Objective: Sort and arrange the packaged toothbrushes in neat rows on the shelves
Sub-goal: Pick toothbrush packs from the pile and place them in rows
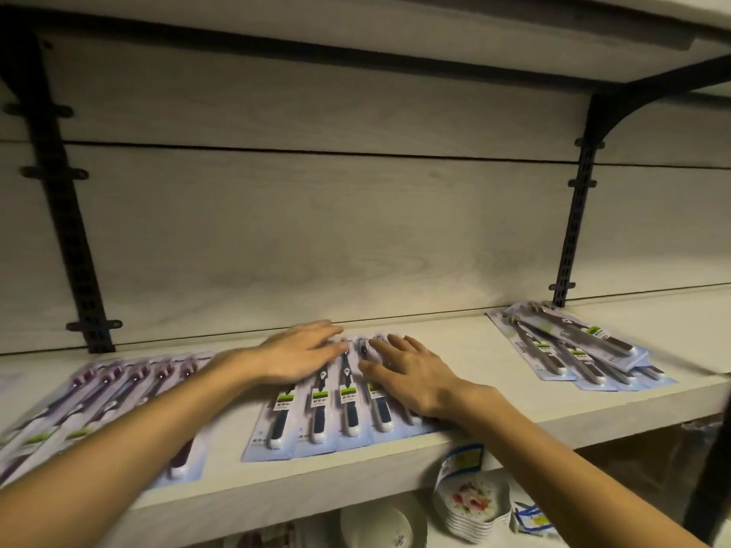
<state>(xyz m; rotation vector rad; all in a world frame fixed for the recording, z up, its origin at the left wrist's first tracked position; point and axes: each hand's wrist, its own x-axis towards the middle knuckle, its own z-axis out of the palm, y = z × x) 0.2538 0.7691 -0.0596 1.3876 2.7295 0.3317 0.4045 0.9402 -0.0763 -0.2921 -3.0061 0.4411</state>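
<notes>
Both palms lay flat, fingers spread: left hand (300, 355) and right hand (411, 373) pressed the blue toothbrush packs (340, 405) mid-shelf (494, 413), likely squaring their row. Purple packs (118, 393) sat left; grey packs (573, 350), piled loosely right, awaited sorting.

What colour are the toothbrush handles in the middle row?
Dark blue and white handles, clearest in the head view.

A stack of floral plates (472, 508) sits on the lower level beside a white bowl (385, 524); black brackets (573, 227) climb the pale wall.
</notes>
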